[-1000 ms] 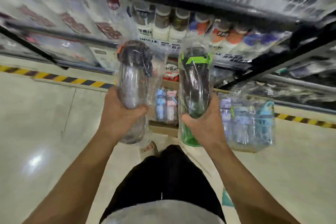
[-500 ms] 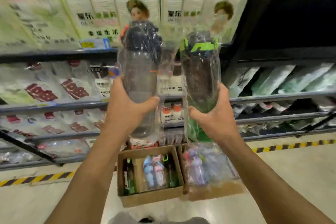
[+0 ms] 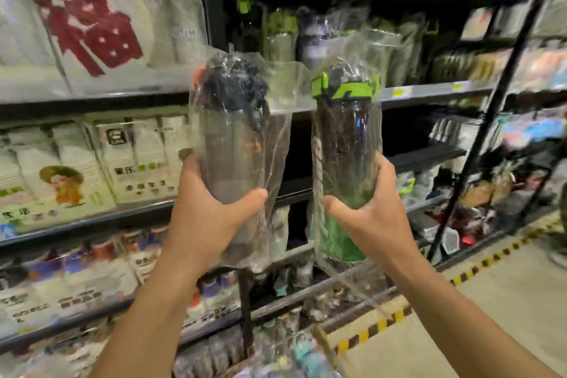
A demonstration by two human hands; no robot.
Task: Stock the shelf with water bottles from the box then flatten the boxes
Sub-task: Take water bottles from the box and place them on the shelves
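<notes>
in the last second both bottles have come up from low over the box (image 3: 319, 336), now only a blur at the bottom of the view, to the height of the shelf (image 3: 429, 91) where other wrapped bottles (image 3: 280, 40) stand. the left hand (image 3: 208, 218) is wrapped round the lower half of the dark-lidded bottle (image 3: 236, 138) and the right hand (image 3: 371, 218) round the green-lidded bottle (image 3: 346, 138), both upright in clear bags, side by side, short of the shelf's front edge. the lift looks done, so this pair probably only needs setting down among the others.
</notes>
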